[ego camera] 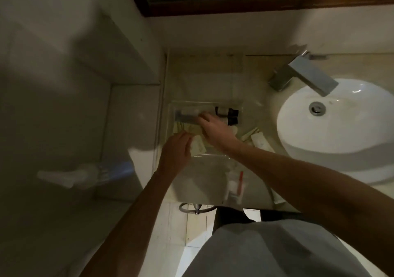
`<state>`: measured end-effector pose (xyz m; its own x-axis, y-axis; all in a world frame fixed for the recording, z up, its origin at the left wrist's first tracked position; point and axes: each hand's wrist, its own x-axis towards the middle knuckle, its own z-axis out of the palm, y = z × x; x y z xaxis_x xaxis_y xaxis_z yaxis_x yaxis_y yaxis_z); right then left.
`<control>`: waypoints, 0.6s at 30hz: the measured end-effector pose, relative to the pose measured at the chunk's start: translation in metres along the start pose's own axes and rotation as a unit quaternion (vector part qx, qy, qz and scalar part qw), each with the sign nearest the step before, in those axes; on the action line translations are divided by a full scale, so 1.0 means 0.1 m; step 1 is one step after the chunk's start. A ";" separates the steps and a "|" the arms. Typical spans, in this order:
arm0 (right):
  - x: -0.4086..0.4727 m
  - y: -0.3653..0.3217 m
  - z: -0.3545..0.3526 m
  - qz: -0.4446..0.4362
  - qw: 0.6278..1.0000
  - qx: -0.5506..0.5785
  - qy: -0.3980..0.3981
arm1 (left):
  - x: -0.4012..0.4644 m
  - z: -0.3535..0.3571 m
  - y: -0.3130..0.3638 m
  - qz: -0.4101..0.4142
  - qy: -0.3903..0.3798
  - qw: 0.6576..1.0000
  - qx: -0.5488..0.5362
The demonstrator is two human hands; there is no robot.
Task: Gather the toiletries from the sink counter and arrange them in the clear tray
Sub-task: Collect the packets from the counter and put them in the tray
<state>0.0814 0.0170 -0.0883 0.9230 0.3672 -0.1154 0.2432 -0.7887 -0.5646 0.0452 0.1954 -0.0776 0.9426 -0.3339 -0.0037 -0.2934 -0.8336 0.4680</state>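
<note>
A clear tray (170, 114) lies on the counter left of the sink. Inside it along the far side lie a grey tube (185, 116) and small bottles with black caps (230, 113). Pale paper packets (198, 146) lie in the tray's near half. My right hand (215, 130) reaches into the tray, fingers on the grey tube's right end; the grip is blurred. My left hand (178, 150) hovers at the tray's near left corner, fingers slightly curled, holding nothing that I can see.
A white basin (341, 131) with a chrome tap (304, 74) sits on the right. More packets (255, 138) lie between tray and basin. A wrapped toothbrush kit (235, 186) lies at the counter's front edge. A wall stands on the left, a mirror frame above.
</note>
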 end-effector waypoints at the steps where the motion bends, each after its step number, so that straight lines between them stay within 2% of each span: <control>1: -0.01 0.03 0.01 -0.004 1.000 -0.005 0.010 | 0.03 0.00 -0.05 -0.007 0.003 1.000 0.002; 8: -0.33 0.30 -0.09 -0.002 0.998 -0.052 0.029 | 0.39 0.00 -0.19 -0.017 -0.004 0.999 0.044; 11: -0.41 0.34 -0.15 0.005 0.998 -0.044 0.044 | 0.50 0.01 -0.17 -0.140 -0.016 0.990 -0.009; 14: -0.48 0.37 -0.19 0.010 0.998 -0.036 0.055 | 0.49 0.02 -0.19 -0.283 -0.001 0.956 -0.071; 18: -0.60 0.40 -0.26 0.017 0.997 -0.023 0.068 | 0.39 -0.05 -0.24 -0.324 0.004 0.945 -0.041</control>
<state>0.0434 -0.0494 -0.0821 0.9620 0.2723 -0.0197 0.2219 -0.8219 -0.5246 0.0902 0.2044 -0.0843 0.9215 0.2396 -0.3057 0.3592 -0.8251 0.4362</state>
